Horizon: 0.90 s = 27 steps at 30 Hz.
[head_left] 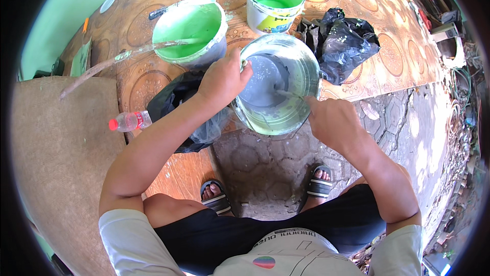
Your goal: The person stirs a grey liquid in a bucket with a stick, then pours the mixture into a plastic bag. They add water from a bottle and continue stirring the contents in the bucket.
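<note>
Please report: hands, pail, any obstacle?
Left hand gripping pail rim. Right hand holding thin tool, tip in grey liquid. Nothing else over pail; black bag close at right.

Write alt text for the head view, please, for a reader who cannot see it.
A person's left hand grips a silvery bucket of grey liquid; the right hand holds a stick in it. Beyond stand two buckets, green inside.

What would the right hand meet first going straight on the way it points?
Probably the silvery bucket, on its right side: the right hand points toward it. Depth is unclear; it might pass over and meet the grey mixture.
</note>
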### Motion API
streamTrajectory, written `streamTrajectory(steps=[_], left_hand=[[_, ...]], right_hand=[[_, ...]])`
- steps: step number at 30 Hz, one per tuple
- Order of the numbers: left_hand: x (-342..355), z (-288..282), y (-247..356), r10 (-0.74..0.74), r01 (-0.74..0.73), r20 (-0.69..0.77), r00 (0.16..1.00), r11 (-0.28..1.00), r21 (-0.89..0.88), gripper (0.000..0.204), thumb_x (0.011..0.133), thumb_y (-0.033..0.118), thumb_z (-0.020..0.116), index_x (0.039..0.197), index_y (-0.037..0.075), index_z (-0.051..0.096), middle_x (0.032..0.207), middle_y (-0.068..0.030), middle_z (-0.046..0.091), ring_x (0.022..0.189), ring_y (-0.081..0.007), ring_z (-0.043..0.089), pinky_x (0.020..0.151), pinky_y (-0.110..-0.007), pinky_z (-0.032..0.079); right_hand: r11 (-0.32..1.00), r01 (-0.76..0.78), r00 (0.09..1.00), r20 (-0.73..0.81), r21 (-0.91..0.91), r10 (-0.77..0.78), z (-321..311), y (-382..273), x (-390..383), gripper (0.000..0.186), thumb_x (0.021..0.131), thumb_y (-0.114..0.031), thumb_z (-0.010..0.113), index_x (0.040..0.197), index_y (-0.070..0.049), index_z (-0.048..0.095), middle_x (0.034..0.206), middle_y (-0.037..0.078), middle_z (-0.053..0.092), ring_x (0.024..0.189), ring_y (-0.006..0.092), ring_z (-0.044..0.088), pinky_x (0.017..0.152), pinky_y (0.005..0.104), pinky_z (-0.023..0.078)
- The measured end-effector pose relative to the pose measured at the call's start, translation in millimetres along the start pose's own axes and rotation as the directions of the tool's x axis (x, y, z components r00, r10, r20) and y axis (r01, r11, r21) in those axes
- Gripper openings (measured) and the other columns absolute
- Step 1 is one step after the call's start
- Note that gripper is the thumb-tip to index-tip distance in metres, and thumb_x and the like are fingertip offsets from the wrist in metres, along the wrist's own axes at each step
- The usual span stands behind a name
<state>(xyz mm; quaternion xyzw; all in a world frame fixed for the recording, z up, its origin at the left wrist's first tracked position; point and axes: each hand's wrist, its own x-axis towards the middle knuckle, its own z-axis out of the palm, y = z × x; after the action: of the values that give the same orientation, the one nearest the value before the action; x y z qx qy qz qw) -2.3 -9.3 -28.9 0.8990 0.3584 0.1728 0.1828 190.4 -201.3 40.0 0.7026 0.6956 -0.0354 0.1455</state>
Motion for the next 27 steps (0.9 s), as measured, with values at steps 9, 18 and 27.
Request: streamTrajectory(steps=[9,18,27], left_hand=[[-0.6,-1.5,1.0,-0.019,0.019,0.014,1.0,0.999,-0.04,0.032,0.096,0.027,0.061,0.095,-0.003,0.051,0.071,-0.0277,0.062,0.07,-0.0464,0.064,0.062,-0.053,0.051],[0.6,0.6,-1.8,0.032,-0.032,-0.017,0.999,0.999,0.006,0.03,0.095,0.026,0.06,0.095,-0.002,0.05,0.067,-0.0235,0.064,0.063,-0.0424,0.066,0.058,-0.05,0.055],[0.3,-1.4,-1.7,-0.039,0.04,0.022,0.999,0.999,-0.035,0.032,0.096,0.027,0.061,0.096,-0.003,0.051,0.072,-0.0285,0.062,0.071,-0.0471,0.064,0.064,-0.053,0.051]], right_hand=[[0.999,0.012,1.0,-0.02,0.046,-0.011,5.3,3.1,-1.7,0.015,0.086,-0.011,0.059,0.099,-0.004,0.063,0.068,0.01,0.069,0.061,0.0244,0.071,0.053,0.0351,0.054],[0.994,0.018,0.999,-0.047,0.112,-0.012,2.4,0.1,-3.9,0.008,0.084,-0.01,0.059,0.09,-0.005,0.061,0.064,0.01,0.067,0.061,0.0253,0.07,0.055,0.0356,0.055],[0.99,0.003,1.0,0.006,0.138,-0.003,-7.1,-6.0,-3.7,0.01,0.085,-0.011,0.059,0.09,-0.005,0.063,0.066,0.011,0.067,0.063,0.0266,0.071,0.057,0.0379,0.056]])
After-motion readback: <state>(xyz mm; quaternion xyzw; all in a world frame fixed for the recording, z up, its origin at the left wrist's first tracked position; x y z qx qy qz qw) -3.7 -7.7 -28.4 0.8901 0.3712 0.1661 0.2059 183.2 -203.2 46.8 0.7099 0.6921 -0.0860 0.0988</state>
